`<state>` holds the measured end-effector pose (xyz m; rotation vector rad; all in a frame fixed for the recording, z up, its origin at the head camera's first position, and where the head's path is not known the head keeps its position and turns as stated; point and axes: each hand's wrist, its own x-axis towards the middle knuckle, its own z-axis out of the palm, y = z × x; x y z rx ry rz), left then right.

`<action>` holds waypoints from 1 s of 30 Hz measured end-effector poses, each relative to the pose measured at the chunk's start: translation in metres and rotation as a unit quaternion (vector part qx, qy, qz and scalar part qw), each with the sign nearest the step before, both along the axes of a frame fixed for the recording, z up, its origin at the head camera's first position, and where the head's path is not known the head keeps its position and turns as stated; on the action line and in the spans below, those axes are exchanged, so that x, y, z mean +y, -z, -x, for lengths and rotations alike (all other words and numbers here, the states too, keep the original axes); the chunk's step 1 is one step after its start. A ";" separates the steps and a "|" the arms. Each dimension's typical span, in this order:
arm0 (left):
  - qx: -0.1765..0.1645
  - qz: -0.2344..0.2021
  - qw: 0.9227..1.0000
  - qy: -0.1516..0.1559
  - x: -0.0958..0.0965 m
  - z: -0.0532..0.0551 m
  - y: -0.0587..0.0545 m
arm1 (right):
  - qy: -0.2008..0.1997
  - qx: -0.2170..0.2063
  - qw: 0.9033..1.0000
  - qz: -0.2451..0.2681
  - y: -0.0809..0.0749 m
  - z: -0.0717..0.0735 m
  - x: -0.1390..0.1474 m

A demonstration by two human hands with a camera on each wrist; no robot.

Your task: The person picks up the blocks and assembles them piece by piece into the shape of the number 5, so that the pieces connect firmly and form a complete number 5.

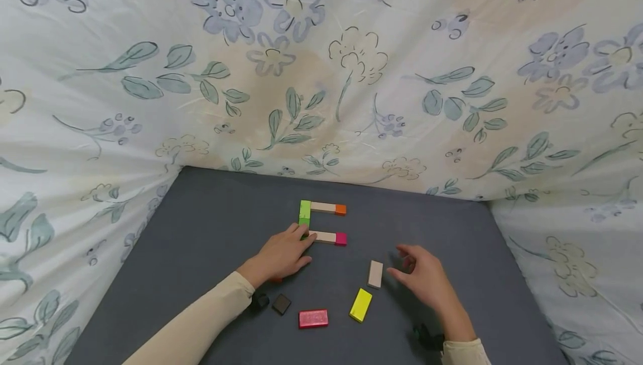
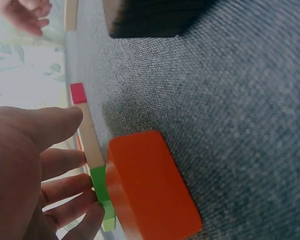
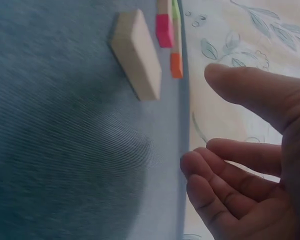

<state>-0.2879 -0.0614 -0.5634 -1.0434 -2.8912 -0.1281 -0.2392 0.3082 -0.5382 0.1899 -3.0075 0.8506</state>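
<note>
Green blocks (image 1: 305,209) form one side of a U on the dark cloth. From them run two plain wooden blocks, the far one (image 1: 323,207) ending at an orange cube (image 1: 341,210), the near one (image 1: 326,237) at a pink cube (image 1: 341,239). My left hand (image 1: 282,253) rests its fingertips at the near corner, on the green and wooden blocks, thumb apart. My right hand (image 1: 426,275) hovers with loosely bent fingers and nothing in them, just right of a loose wooden block (image 1: 375,274). In the right wrist view that block (image 3: 136,55) lies apart from the fingers.
An orange block (image 2: 152,185) lies below my left hand, mostly hidden in the head view. Nearer me are a dark block (image 1: 281,304), a red block (image 1: 313,318) and a yellow block (image 1: 360,305). Floral fabric (image 1: 321,86) hangs behind and at both sides.
</note>
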 end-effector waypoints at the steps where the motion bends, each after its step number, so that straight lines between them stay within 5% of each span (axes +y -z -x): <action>1: 0.001 -0.001 1.000 0.001 0.000 0.000 0.000 | -0.003 -0.004 1.000 0.000 0.002 -0.002 -0.001; 14: -0.001 0.008 1.000 -0.004 0.002 0.000 -0.002 | -0.025 -0.028 0.999 -0.018 0.025 -0.010 -0.017; 30: -0.011 -0.001 1.000 -0.009 0.002 -0.001 -0.001 | -0.037 -0.019 0.999 -0.018 0.030 -0.012 -0.024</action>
